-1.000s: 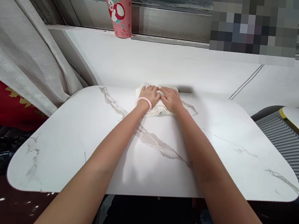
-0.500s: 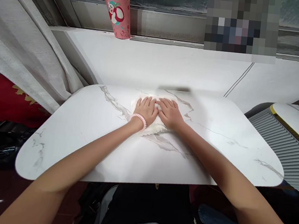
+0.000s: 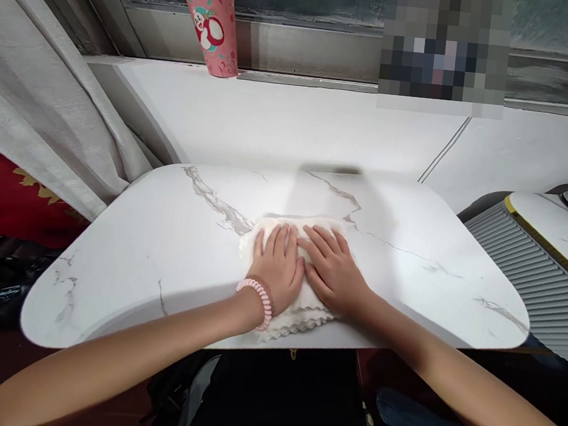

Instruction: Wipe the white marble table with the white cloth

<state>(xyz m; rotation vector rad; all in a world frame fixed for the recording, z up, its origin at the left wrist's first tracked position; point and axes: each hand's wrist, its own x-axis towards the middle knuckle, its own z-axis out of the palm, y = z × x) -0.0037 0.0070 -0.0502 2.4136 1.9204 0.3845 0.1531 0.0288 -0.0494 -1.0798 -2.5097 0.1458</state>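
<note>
A folded white cloth (image 3: 298,318) with a wavy hem lies near the front edge of a white marble table (image 3: 408,278). Both my hands press flat on top of it, side by side. My left hand (image 3: 276,266), with a pink coil band on the wrist, covers the cloth's left half, fingers stretched out and close together. My right hand (image 3: 333,268) lies on the right half, fingers slightly spread and pointing up-left. The hands touch at the thumbs. Most of the cloth is hidden under them.
A pink cup (image 3: 206,21) with a cartoon print stands on the white window ledge (image 3: 297,120) behind the table. A grey curtain (image 3: 38,102) hangs at the left. A ribbed grey surface (image 3: 533,284) and a second white tabletop (image 3: 558,229) are at the right.
Both hands have slid the cloth from the table's far edge straight back toward me, down to the near edge. The hands stay flat on it throughout.
</note>
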